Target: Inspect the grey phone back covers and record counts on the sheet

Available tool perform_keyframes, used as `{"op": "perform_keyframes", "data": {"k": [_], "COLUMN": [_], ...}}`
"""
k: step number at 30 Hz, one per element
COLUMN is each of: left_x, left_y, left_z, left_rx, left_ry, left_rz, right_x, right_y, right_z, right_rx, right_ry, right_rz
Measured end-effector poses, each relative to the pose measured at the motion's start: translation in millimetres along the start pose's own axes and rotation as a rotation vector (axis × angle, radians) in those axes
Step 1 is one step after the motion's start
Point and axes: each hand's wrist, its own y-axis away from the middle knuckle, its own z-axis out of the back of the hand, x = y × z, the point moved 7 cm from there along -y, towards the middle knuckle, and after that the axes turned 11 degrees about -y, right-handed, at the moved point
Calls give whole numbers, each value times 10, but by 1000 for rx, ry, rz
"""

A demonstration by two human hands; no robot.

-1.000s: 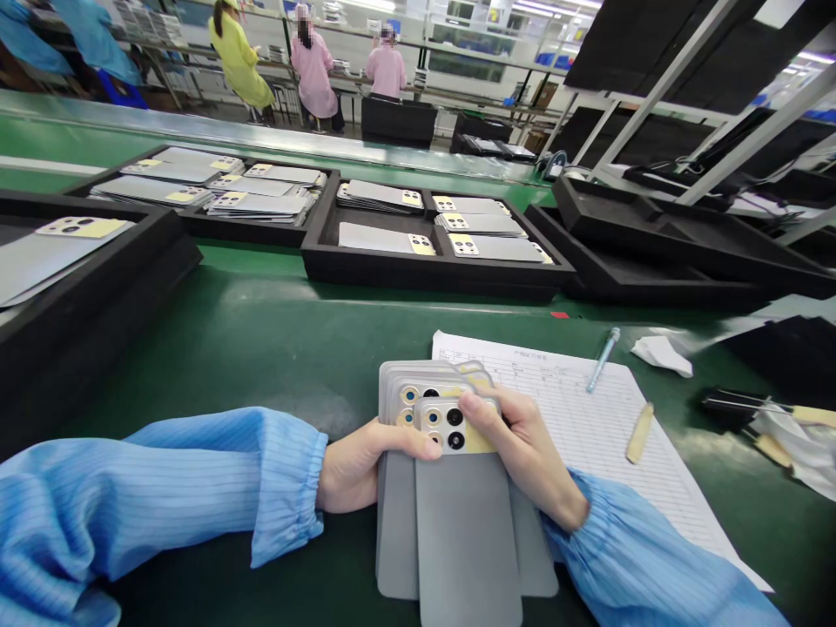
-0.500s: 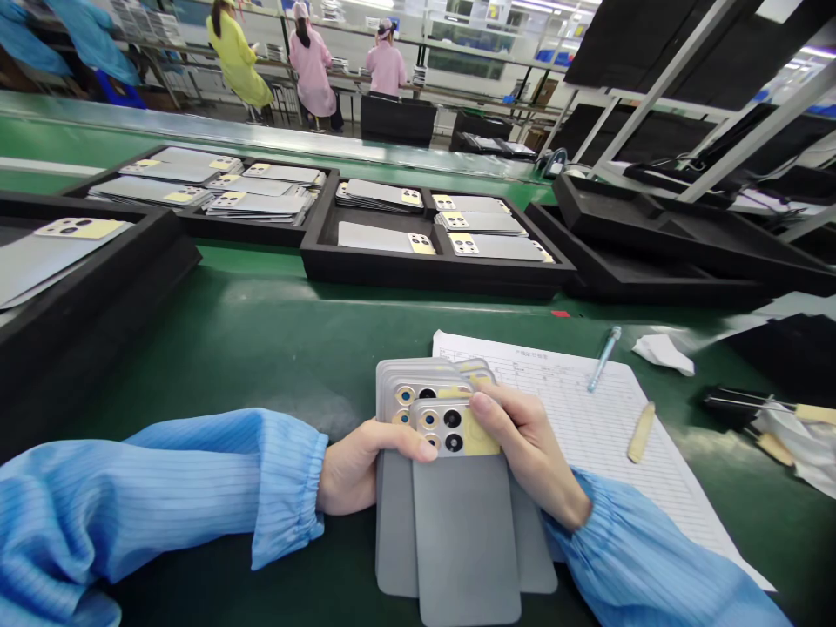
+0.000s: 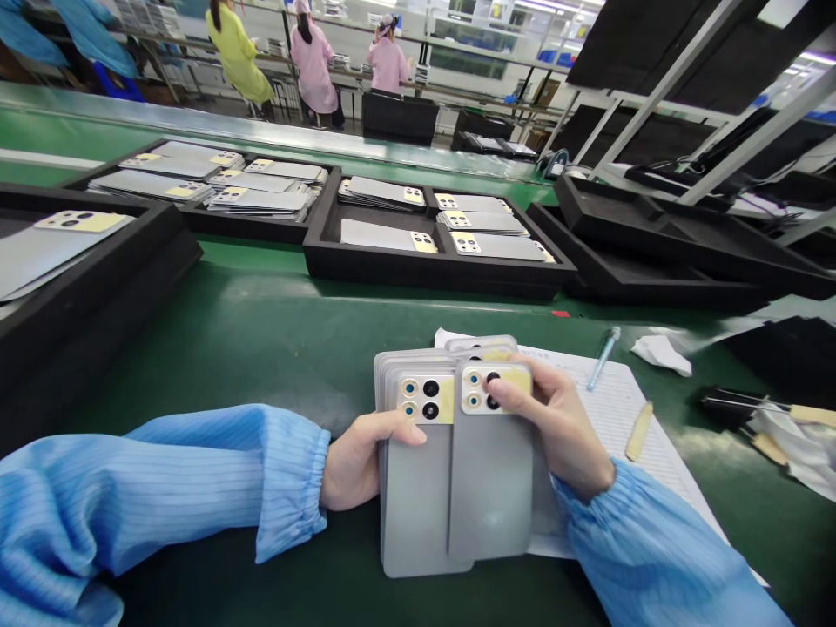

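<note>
My left hand (image 3: pixel 366 453) is closed on a stack of grey phone back covers (image 3: pixel 421 496), its thumb across the top one just under the camera cutouts. In my right hand (image 3: pixel 555 414) is another grey phone back cover (image 3: pixel 491 488), gripped at its upper right with the thumb over the camera area. Behind that cover the edges of more covers show. Each camera panel has round lens rings and a yellow film. The right-hand cover overlaps the stack's right side. Most fingers of both hands are hidden behind the covers.
A printed sheet (image 3: pixel 620 427) lies under my right arm, with a pen (image 3: pixel 603 358) and a pale flat stick (image 3: pixel 639 431) on it. Black trays (image 3: pixel 431 270) of covers stand across the bench. Stacked black trays (image 3: pixel 692 235) and crumpled tissue (image 3: pixel 661 353) are at right. Several people work behind.
My right hand has moved right and slightly up, taking the front cover off the middle of the stack to its right side. My left hand stays nearly in place.
</note>
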Motion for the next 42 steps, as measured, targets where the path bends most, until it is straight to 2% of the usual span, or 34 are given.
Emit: {"op": "perform_keyframes", "data": {"k": [2, 5, 7, 10, 12, 15, 17, 20, 26, 31, 34, 42], "left_x": [15, 21, 8, -4, -14, -6, 10, 12, -14, -31, -37, -12], "left_y": [6, 15, 15, 10, 10, 13, 15, 13, -3, -8, -10, 2], "left_z": [-11, -79, -90, -90, -92, -91, -86, -80, -85, -107, -123, -102], "left_rx": [31, 150, 169, 154, 144, 136, 131, 113, 76, 94, 103, 135], "left_ry": [-15, -35, -71, -94, -89, -104, -116, -131, -126, -170, -169, -72], "left_rz": [25, 44, 27, 2, -19, -19, 1, 8, -12, -34, -32, 41], "right_x": [40, 133, 215, 306, 342, 336, 281, 202, 146, 8, -30, -89], "right_y": [-12, -20, -15, -2, 0, -5, -5, -4, 25, 65, 75, 78], "right_z": [102, 272, 374, 441, 398, 218, 101, -28, -121, -197, -253, -261], "right_rx": [-74, -214, -301, -370, -336, -171, -71, 11, 12, 89, 120, 127], "right_ry": [-110, -235, -219, -69, 78, 297, 354, 341, 335, 212, 153, 43], "right_rz": [-17, 31, 127, 260, 324, 368, 346, 300, 254, 90, 39, -45]}}
